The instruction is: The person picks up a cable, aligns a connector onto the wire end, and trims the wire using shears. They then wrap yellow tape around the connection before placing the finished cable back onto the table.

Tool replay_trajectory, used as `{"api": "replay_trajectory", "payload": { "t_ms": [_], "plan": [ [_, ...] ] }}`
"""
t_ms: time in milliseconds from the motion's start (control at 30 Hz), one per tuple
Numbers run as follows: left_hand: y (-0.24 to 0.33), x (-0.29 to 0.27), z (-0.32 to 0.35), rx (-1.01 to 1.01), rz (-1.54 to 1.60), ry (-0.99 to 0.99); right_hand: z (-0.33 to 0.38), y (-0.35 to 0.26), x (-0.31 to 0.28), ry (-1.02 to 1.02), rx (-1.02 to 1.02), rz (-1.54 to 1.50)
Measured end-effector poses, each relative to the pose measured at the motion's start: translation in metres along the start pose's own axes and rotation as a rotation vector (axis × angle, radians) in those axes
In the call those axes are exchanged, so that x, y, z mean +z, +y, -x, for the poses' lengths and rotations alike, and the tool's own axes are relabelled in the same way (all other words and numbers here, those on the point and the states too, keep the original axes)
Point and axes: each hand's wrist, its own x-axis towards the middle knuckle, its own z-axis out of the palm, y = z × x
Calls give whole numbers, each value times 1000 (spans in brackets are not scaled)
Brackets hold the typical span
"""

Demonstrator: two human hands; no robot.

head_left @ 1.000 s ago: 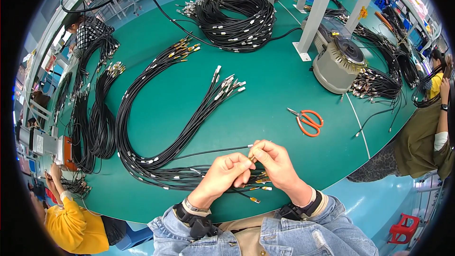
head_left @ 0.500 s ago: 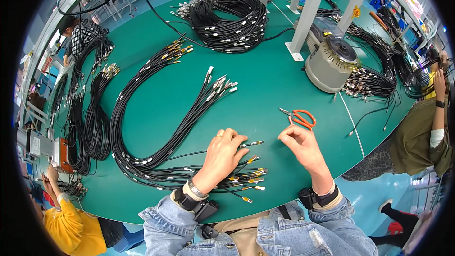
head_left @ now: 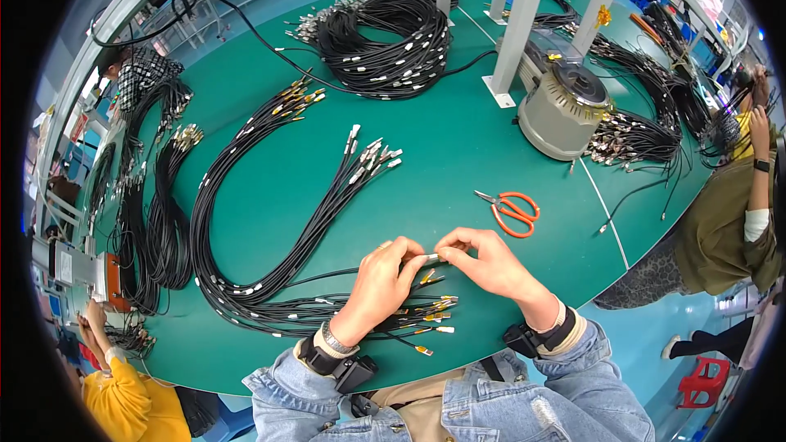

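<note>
My left hand (head_left: 381, 282) and my right hand (head_left: 485, 261) meet fingertip to fingertip over the green table (head_left: 458, 139), both pinching the silver connector end of a thin black cable (head_left: 323, 276). Just below the hands lies a fan of cable ends with gold and white tips (head_left: 430, 315). A long looped bundle of black cables (head_left: 270, 221) stretches away to the left and up, ending in silver plugs (head_left: 372, 151).
Orange-handled scissors (head_left: 512, 209) lie right of my hands. A grey drum-shaped machine (head_left: 565, 110) stands further back by a post. Large black cable coils (head_left: 385, 33) fill the far side. Other people sit at the left, right and lower-left edges.
My right hand, which had reached toward the scissors half a second ago, has come back to meet my left hand on the cable end.
</note>
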Motion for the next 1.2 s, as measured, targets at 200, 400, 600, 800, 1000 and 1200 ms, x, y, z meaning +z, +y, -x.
{"api": "replay_trajectory", "payload": {
  "t_ms": [200, 400, 600, 800, 1000, 1200],
  "plan": [
    [-36, -39, -6, 174, -524, 398, -11, 10, -15, -8, -49, 247],
    [-73, -61, -10, 53, -746, 545, -19, -1, -13, -14, -113, 273],
    [-74, -64, -5, 17, -585, 532, -24, -9, -7, -80, -26, 191],
    [-67, -60, 3, 7, -412, 484, -41, 8, -9, -40, 30, 159],
    [-54, -55, 21, 95, -462, 483, -48, 14, -4, 24, 5, 74],
    [-24, -46, 21, 209, -542, 527, -40, 2, -6, -159, 52, 21]
  ]
}}
